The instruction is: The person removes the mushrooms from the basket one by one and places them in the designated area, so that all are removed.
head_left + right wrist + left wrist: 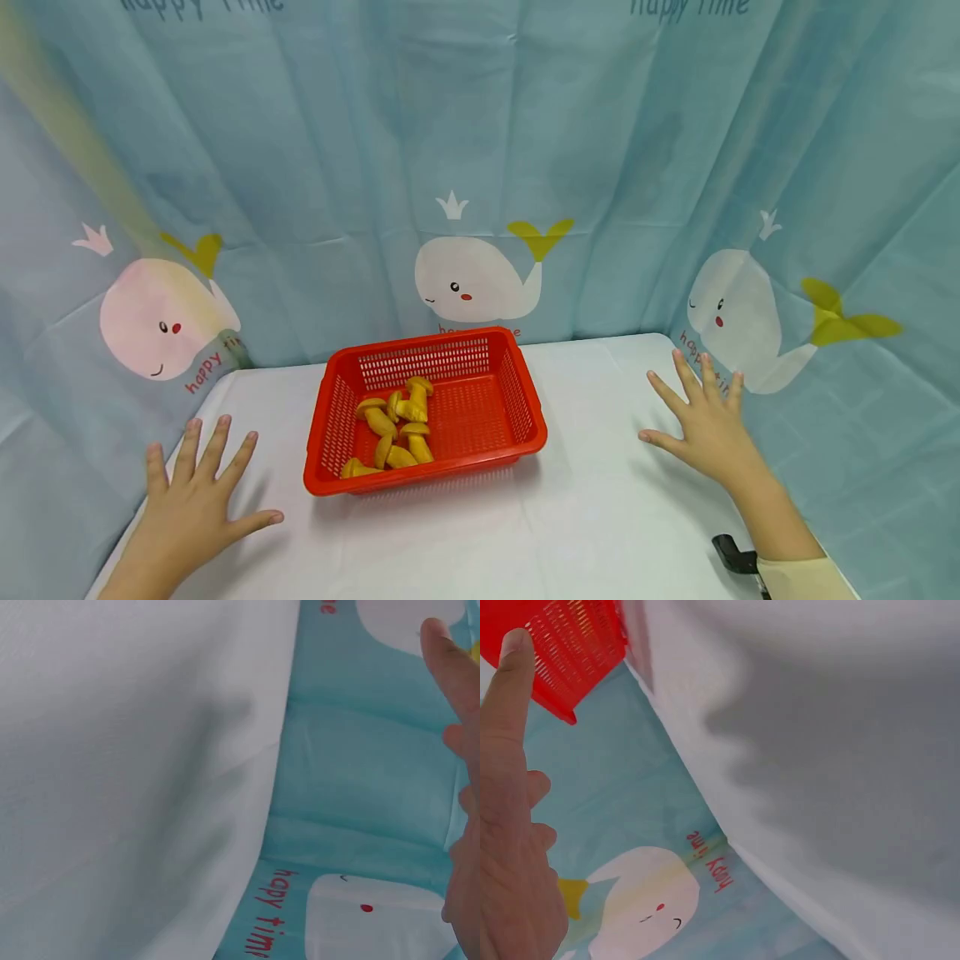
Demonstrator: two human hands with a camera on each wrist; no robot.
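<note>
Nearest, a cream sleeve (802,579) ends on the right forearm, with a small black device (735,556) beside it. The left hand (197,496) reaches in from the lower left, back up, fingers straight and spread wide, thumb stretched towards the basket but apart from it. The right hand (701,421), a little farther off, is splayed just as wide, fingers pointing away and thumb to the left. Both hover above the worktop (600,517), casting soft shadows on it.

Between the hands, nearer the left, sits the red basket (472,417), rectangular with slotted walls. Its long axis runs left to right, the right end slightly farther away. Six yellow-brown mushrooms (417,400) lie in its left half: the nearest, partly behind the near rim, has its cap to the left, as do two others; the remaining three have caps towards the far side, stems towards the near.

The worktop is white, its far edge just past the basket. Beyond hangs a creased light-blue curtain (337,167), printed with white whales (472,283), crowns, yellow-green tails and "happy time".
</note>
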